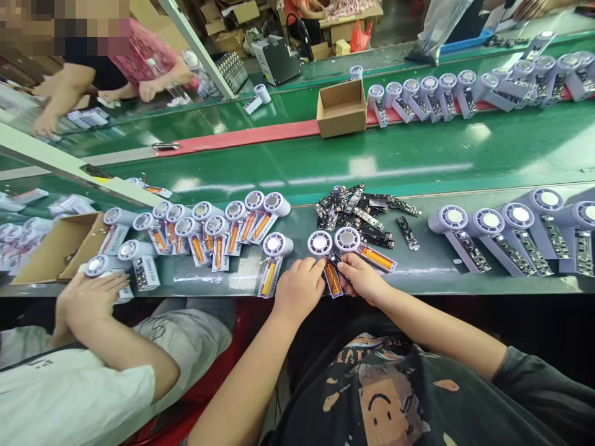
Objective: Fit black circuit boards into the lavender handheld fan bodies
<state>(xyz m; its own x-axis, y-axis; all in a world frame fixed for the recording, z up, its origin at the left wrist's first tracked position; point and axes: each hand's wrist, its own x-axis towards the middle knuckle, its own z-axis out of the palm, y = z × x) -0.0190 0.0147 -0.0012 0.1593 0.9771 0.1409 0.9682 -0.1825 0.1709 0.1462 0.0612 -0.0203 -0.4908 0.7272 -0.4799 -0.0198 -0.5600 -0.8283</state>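
Note:
A small handheld fan [320, 243] lies on the bench between my hands, its handle uncovered to show an orange battery. My left hand [300, 286] grips its left side, fingertips near the top of the handle. My right hand [364, 277] pinches a narrow black circuit board [334, 259] over that handle. Just right of it is a second fan [348, 239], with its orange battery [379, 257] pointing right beyond my fingers. Another uncovered fan [275, 246] stands left of my left hand. A pile of loose circuit boards [360, 210] lies behind the fans.
Several uncovered fans [216, 226] are grouped at left; fans with boards fitted [489, 222] stand at right. A co-worker's hands [93, 297] touch a fan beside a cardboard box [83, 244]. Beyond the green conveyor belt [279, 164], an open box [341, 111] adjoins a row of fans.

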